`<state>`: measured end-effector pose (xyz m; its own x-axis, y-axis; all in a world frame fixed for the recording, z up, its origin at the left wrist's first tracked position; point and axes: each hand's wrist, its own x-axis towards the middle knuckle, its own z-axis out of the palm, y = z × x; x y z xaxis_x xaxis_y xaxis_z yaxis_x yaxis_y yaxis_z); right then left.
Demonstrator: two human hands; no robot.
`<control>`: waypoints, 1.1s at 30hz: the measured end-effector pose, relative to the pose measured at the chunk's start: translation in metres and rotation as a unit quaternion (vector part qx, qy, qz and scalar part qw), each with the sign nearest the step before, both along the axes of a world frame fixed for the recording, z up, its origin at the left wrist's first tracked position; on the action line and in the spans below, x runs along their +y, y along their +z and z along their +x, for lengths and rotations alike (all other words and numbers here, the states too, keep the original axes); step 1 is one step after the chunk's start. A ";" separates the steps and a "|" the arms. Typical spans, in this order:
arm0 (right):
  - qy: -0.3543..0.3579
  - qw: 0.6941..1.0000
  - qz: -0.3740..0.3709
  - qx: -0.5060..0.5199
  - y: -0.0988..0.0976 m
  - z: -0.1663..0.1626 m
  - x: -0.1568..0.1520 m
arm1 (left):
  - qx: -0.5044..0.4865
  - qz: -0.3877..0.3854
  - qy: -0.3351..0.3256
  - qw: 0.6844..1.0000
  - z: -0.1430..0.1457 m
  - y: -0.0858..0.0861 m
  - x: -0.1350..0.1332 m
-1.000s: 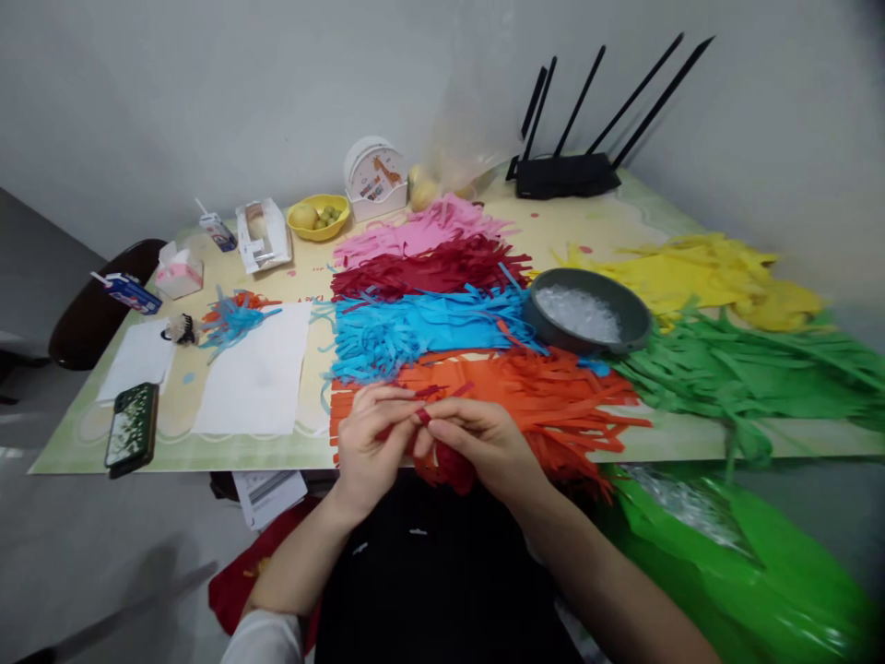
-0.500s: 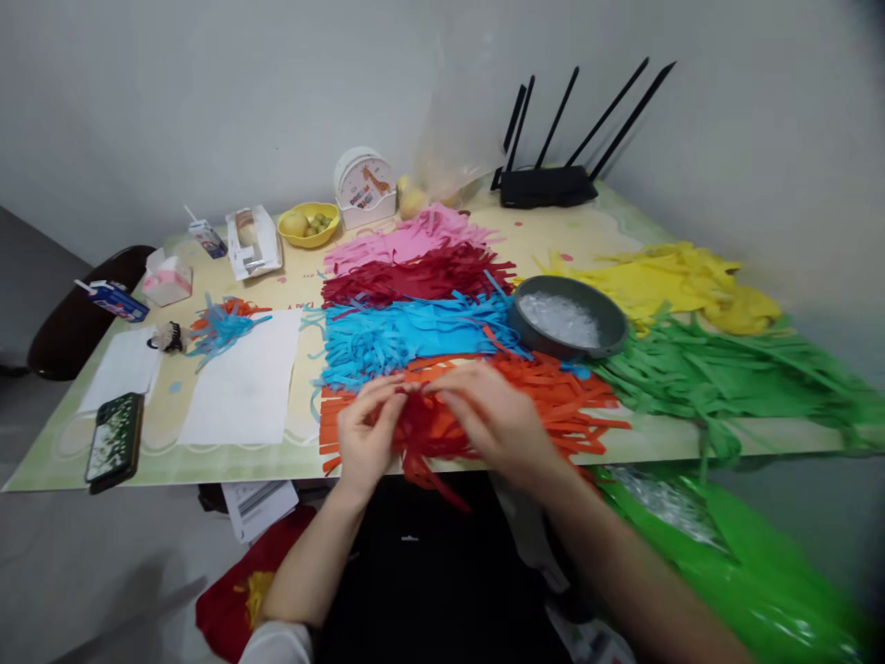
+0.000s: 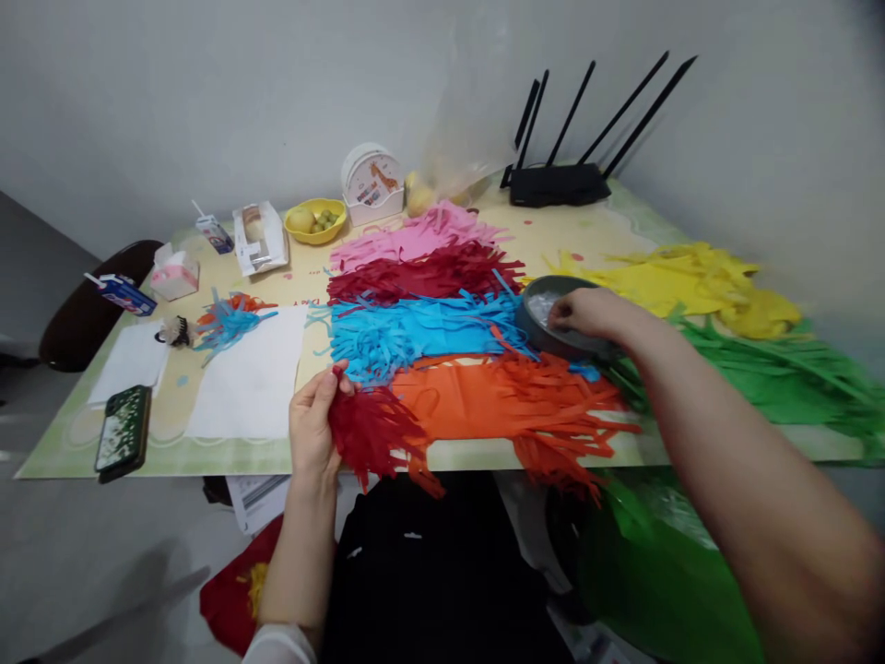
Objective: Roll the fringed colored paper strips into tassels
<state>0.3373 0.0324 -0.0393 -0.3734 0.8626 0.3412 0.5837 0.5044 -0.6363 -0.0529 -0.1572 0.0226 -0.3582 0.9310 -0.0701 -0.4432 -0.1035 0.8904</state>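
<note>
Your left hand (image 3: 312, 415) pinches a dark-red, fabric-like tassel (image 3: 373, 429), seemingly part-made, at the worktop (image 3: 259, 456)'s front edge; your right hand (image 3: 587, 311) dips into the round grey bowl (image 3: 553, 343), grip indeterminable. Blue and orange tufts (image 3: 231, 327) leftward appear finished; flat fringed strips (image 3: 453, 401) apparently remain.

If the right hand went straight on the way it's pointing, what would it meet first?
Probably the clear plastic pieces inside the grey bowl; depth is unclear, so the right hand may be touching them now.
</note>
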 end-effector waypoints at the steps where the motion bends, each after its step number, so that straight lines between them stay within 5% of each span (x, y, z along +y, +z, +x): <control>1: -0.028 0.999 -0.002 0.025 0.006 -0.002 -0.003 | 0.013 -0.012 0.003 1.000 0.001 -0.003 0.000; 4: -0.119 0.987 -0.008 0.111 0.035 -0.023 -0.029 | 0.082 -0.020 0.000 0.996 0.007 -0.010 -0.002; 8: -0.064 0.972 -0.081 0.212 0.064 -0.095 -0.096 | 0.142 -0.012 -0.036 0.989 0.025 -0.012 -0.004; 11: 0.012 0.975 -0.080 0.208 0.062 -0.150 -0.138 | 0.144 -0.019 -0.063 0.987 0.037 -0.012 -0.006; 14: 0.028 0.991 0.034 0.128 0.053 -0.179 -0.155 | 0.143 -0.017 -0.084 0.986 0.041 -0.012 -0.008; 18: 0.044 0.983 0.160 0.077 0.049 -0.191 -0.159 | 0.138 -0.014 -0.092 0.986 0.040 -0.012 -0.011; 33: 0.067 0.980 0.185 -0.023 0.049 -0.205 -0.164 | 0.065 -0.015 -0.109 0.992 0.038 -0.010 -0.008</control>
